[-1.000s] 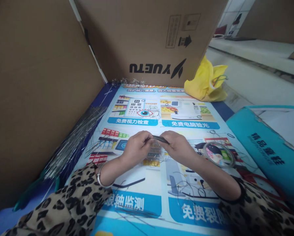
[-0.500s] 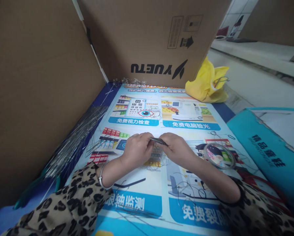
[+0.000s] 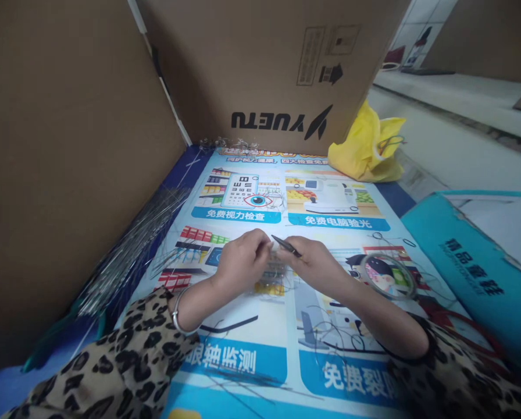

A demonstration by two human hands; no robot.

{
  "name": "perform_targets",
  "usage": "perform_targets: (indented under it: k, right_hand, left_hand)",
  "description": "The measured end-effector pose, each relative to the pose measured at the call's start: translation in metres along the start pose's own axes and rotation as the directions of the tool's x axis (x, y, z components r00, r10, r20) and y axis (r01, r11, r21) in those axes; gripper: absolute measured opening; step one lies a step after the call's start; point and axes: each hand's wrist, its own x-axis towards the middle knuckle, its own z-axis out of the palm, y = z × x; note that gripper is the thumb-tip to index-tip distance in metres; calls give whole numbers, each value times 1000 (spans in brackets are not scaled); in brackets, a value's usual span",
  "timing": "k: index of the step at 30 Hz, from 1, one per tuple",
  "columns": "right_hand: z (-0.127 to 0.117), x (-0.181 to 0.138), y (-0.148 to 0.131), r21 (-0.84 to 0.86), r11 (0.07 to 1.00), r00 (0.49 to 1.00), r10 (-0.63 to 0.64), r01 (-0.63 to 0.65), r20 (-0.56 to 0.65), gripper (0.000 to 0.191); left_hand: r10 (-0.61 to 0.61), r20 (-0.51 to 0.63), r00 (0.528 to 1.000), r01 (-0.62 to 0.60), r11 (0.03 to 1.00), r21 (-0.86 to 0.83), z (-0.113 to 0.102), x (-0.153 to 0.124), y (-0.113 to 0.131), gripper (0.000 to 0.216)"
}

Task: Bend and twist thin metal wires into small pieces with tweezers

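My right hand [image 3: 310, 259] is closed around a slim dark pointed tool [image 3: 286, 245], its tip angled up and left toward the other hand. Close by on the left, my left hand [image 3: 245, 262] is pinched, thumb against fingers; whatever it holds is too small or hidden to make out. Both hands are above the middle of a printed poster [image 3: 238, 216] that covers the table. Beneath and between them, a small clear patch with thin wire loops [image 3: 278, 273] partly shows. More fine dark wire pieces [image 3: 238, 378] are scattered on the poster near me.
A bundle of thin silvery wires [image 3: 129, 244] lies left, by a teal handle-like thing [image 3: 64, 334]. Right are a tape roll [image 3: 388, 276], red loop handles [image 3: 465, 331] and a teal box [image 3: 470, 262]. A cardboard box [image 3: 264, 70] and yellow bag [image 3: 365, 145] stand behind.
The dark tool's tip has come away from my left fingers and now shows in the gap. My left hand has shifted slightly left and its grip has changed.
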Motion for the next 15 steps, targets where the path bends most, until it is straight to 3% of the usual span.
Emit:
perform_targets:
  k: [6,15]
  right_hand:
    - [1,-4,9,188,979,994,63,-79,88,19]
    - [10,-5,5,275,950,988,138,-150,64,16]
  left_hand:
    - [-94,-97,991,87,993,-76,3,2,-8,11]
    - [-125,-90,988,105,976,-193,5,1,-6,10]
